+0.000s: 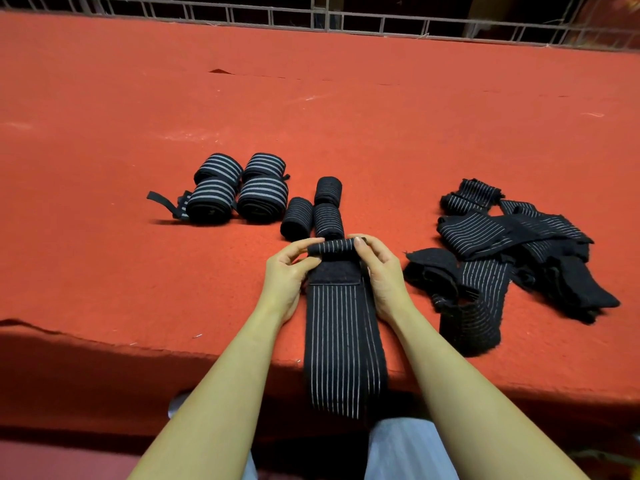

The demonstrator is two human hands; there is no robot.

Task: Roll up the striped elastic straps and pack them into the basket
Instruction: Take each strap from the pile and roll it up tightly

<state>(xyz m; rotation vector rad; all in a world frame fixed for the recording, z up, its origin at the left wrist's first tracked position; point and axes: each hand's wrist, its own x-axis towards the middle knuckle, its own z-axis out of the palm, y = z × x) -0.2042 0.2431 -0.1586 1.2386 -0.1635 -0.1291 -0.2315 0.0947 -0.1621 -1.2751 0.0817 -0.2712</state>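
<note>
Strap tail: hangs over the near edge of the red table (104, 271), toward the lap; free and slack.
Strap in hand (341, 327): lies flat, long axis running straight away from the body, stripes along that axis; dark patch just behind the roll.
Roll started (331, 247): small, at the strap's far end, lying crosswise to the strap; needs turning toward the body to take up length.
Left hand (285, 271): fingers curled, pinching the roll's left end.
Right hand (379, 268): fingers curled, pinching the roll's right end; thumb on top.
Nearness: both hands level at the roll, neither nearer.
Loose straps (512, 244): heaped to the right, near the right hand, not yet rolled.
Small finished rolls (317, 211): three, just beyond the fingertips.
Large finished rolls (239, 188): four, further left, close together.
Basket: not in view; packing judged not begun.
Railing (346, 19): past the table's far edge.
</note>
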